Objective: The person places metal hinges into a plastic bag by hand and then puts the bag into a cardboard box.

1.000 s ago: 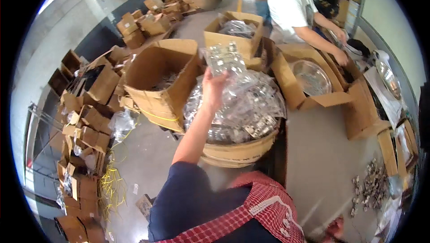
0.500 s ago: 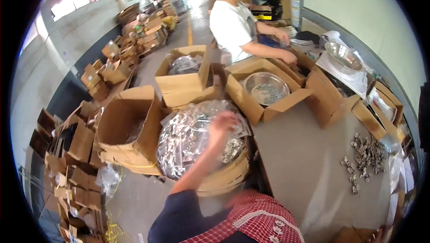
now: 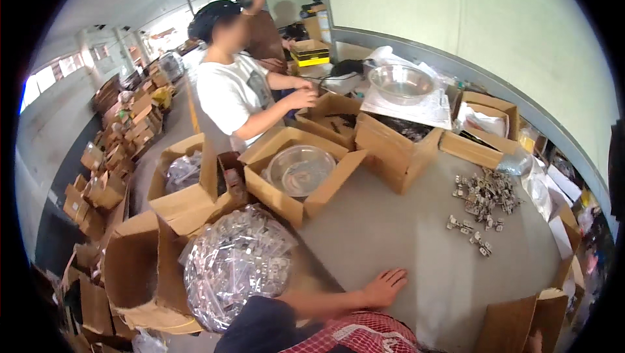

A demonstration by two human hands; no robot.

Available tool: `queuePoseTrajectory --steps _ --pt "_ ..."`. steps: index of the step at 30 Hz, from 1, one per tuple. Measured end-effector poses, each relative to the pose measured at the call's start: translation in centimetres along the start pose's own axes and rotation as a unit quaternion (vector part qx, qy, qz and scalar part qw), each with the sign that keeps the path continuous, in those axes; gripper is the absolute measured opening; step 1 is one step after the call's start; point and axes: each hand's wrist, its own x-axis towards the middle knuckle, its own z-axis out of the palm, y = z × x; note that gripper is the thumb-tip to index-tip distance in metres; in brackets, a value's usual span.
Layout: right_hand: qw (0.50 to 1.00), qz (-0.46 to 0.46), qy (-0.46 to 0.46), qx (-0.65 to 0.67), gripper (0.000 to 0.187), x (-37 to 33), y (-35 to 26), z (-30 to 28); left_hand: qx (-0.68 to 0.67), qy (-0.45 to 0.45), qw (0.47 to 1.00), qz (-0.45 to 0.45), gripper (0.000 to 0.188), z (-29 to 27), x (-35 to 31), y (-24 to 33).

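Note:
My left hand [image 3: 388, 286] is stretched out low over the grey tabletop [image 3: 364, 236] near its front edge, fingers extended and nothing held. Whether the palm touches the surface I cannot tell. Beside that forearm sits a large heap of small metal parts in clear plastic bags [image 3: 237, 265]. Only a small piece of my right hand [image 3: 536, 342] shows at the lower edge, against a cardboard box [image 3: 504, 327]; its fingers are mostly hidden. Farther right on the table lies a pile of loose metal hinge-like pieces [image 3: 487, 195], with several strays in front.
An open carton [image 3: 260, 164] holds a steel bowl [image 3: 301, 170]. Another steel bowl [image 3: 402, 83] stands at the back. More cartons [image 3: 133, 265] crowd the left. A co-worker in a white shirt [image 3: 228, 96] works across the table; another person [image 3: 265, 37] stands behind.
My left hand has moved from above the bagged parts rightward to the tabletop. The view has turned right, showing more of the table and the second person.

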Motion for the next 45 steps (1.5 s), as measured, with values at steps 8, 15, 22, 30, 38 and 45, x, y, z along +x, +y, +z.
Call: queuePoseTrajectory --steps 8,15,22,30,38,45 --pt "0.999 0.029 0.003 -0.037 0.035 -2.2 0.2 -1.4 -0.073 0.061 0.994 0.047 0.052 -0.6 0.2 -0.6" --pt "0.997 0.034 -0.004 -0.065 0.032 -2.6 -0.3 -2.1 -0.039 0.058 0.997 0.024 0.054 -0.2 -0.1 -0.5" --pt "0.996 0.033 -0.011 -0.084 0.029 -2.9 -0.2 -2.6 -0.049 0.067 0.996 0.018 0.053 -1.2 -0.2 -0.4" --pt "0.995 0.018 -0.025 -0.094 0.026 -2.6 0.4 -3.2 -0.057 0.076 0.995 0.01 0.053 -0.7 -0.4 -0.3" --pt "0.996 -0.07 -0.057 -0.008 0.028 -0.2 0.2 -4.5 -0.096 0.077 0.992 0.003 0.054 -1.0 -0.1 -0.1" --pt "0.902 -0.429 0.047 -0.012 0.016 -13.3 -20.0 6.8 -0.527 -0.065 0.838 -0.122 0.059 -3.7 2.3 3.4"
